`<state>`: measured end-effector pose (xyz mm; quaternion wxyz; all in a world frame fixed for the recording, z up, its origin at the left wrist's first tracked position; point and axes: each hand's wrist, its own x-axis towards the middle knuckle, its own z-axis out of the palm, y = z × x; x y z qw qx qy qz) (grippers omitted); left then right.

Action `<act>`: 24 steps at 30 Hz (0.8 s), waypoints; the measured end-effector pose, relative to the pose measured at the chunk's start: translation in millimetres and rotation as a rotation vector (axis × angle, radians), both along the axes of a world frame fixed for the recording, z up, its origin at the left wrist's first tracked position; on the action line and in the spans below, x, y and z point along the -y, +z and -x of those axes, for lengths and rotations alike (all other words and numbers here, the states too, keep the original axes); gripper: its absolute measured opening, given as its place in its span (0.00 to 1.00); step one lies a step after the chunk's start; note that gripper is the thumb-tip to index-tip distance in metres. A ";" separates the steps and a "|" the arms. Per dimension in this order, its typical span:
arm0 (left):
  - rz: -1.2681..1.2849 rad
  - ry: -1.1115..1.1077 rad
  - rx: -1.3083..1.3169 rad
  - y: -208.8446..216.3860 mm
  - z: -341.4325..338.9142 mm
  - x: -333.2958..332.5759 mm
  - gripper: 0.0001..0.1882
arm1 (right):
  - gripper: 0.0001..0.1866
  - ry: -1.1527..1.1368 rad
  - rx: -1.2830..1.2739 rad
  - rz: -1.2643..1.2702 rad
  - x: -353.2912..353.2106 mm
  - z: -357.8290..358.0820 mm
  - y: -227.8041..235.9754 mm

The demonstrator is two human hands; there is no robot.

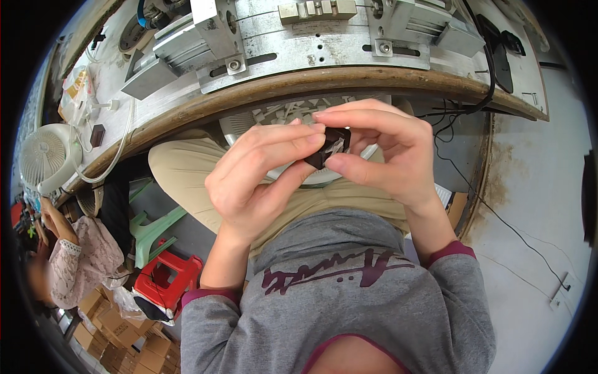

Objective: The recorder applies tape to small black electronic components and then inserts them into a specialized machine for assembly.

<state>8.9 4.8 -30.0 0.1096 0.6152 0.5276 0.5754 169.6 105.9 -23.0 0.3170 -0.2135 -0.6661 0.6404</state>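
Observation:
Above my lap, both hands grip one small dark brown, boxy part (318,159) with a shiny, crinkled-looking piece on its near face. My left hand (252,163) pinches its left side between thumb and fingers. From the other side, the thumb and curled fingers of my right hand (393,148) close on it. Fingertips cover much of the part, so its full shape is hidden. Behind and below it, a white tray (230,124) rests over my legs, holding several small white pieces (293,111).
A wooden-edged workbench (324,80) carries a metal clamping fixture (218,37). At the left are a white fan (48,157), a small dark block (97,135) and a red stool (168,279). A co-worker (84,255) sits there near cardboard boxes (118,327). Black cables (489,68) hang right.

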 end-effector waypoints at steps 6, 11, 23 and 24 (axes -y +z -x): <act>-0.025 0.033 -0.089 -0.9 -2.5 -0.8 0.15 | 0.21 0.114 -0.067 0.515 5.6 2.2 0.5; -0.015 -0.012 -0.202 9.0 -2.8 -3.4 0.17 | 0.21 0.070 -0.116 0.475 12.3 3.6 -6.1; -0.027 -0.040 -0.141 5.7 -2.8 -0.1 0.17 | 0.23 0.190 -0.169 0.553 7.4 -1.0 -6.7; -0.027 -0.048 -0.136 5.2 -2.9 -0.1 0.17 | 0.23 0.196 -0.163 0.573 6.9 -1.6 -6.1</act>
